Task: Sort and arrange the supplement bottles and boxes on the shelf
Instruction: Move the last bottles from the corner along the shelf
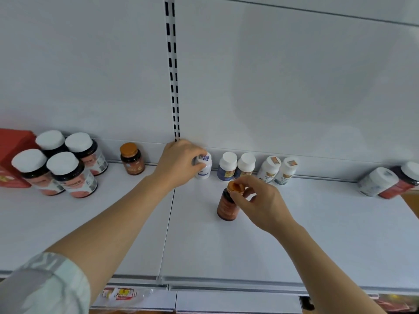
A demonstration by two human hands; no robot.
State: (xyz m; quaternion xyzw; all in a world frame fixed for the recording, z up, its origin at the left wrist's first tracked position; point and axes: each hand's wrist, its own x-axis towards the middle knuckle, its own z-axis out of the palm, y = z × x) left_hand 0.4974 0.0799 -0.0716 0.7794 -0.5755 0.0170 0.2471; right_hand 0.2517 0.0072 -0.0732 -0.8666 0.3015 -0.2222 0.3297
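Note:
My left hand (pixel 179 162) grips the top of a white bottle with a blue label (pixel 204 169) at the back of the white shelf (pixel 317 234). My right hand (pixel 258 200) pinches the orange cap of an amber bottle (pixel 226 206) that stands upright on the shelf, in front of the back row. A second amber bottle with an orange cap (pixel 132 158) stands alone further left. To the right of my left hand stand two white-capped bottles (pixel 226 166) and two white bottles with sealed lids (pixel 278 169).
Several dark bottles with white caps (pixel 65 166) cluster at the left beside a red box (pixel 11 155). Two bottles (pixel 390 182) stand at the far right. A slotted upright (pixel 172 71) runs up the back panel. Price tags (pixel 120 293) sit under the shelf's front edge.

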